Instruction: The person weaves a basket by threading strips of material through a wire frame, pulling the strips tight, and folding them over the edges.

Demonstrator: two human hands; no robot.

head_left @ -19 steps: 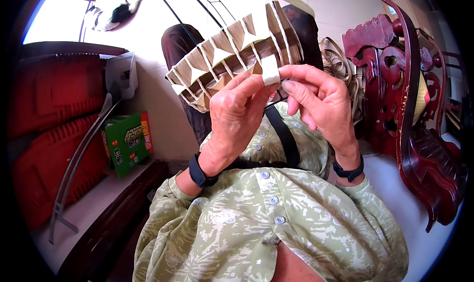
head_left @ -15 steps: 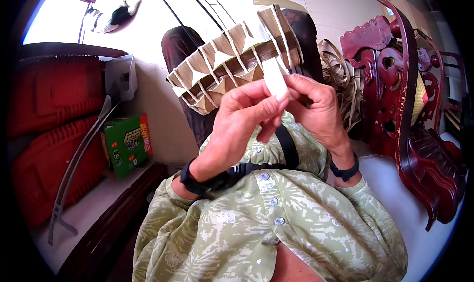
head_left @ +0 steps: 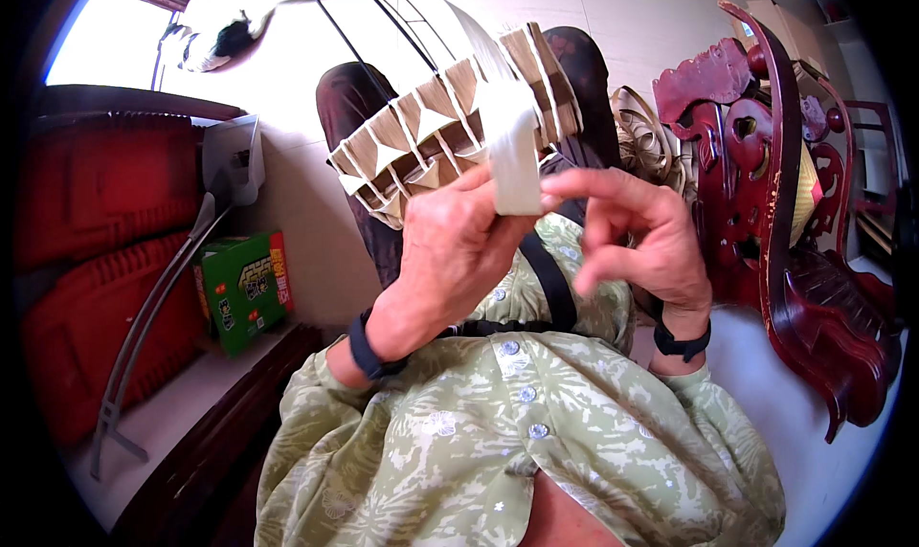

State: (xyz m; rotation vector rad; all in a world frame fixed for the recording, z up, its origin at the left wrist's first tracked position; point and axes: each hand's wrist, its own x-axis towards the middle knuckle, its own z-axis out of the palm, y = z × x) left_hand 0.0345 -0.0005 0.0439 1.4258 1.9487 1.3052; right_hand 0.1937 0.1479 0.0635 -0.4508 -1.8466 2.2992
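On my lap lies a part-woven piece (head_left: 397, 133) of beige flat strips, crossed by white cords with small folded triangles between them. A broad, pale flat strip (head_left: 512, 150) hangs in front of it, its near part pinched in my left hand (head_left: 450, 243). From there it arches up over the woven piece and away to the far left. My right hand (head_left: 637, 231) is just right of the strip. Its index finger points at the strip's edge, touching or nearly so, while the thumb stands apart and the palm holds nothing.
Thin black rods (head_left: 402, 30) rise beyond the woven piece. Coiled beige strips (head_left: 646, 131) lie on the floor to the right, beside a carved dark-red wooden chair (head_left: 780, 193). At left are a green box (head_left: 244, 289), red bins (head_left: 115, 188) and a grey curved-legged stand (head_left: 182, 250).
The strip, earlier short and held between both hands, now shows broad and long, arching to the far left. My right hand has moved right and its fingers have opened.
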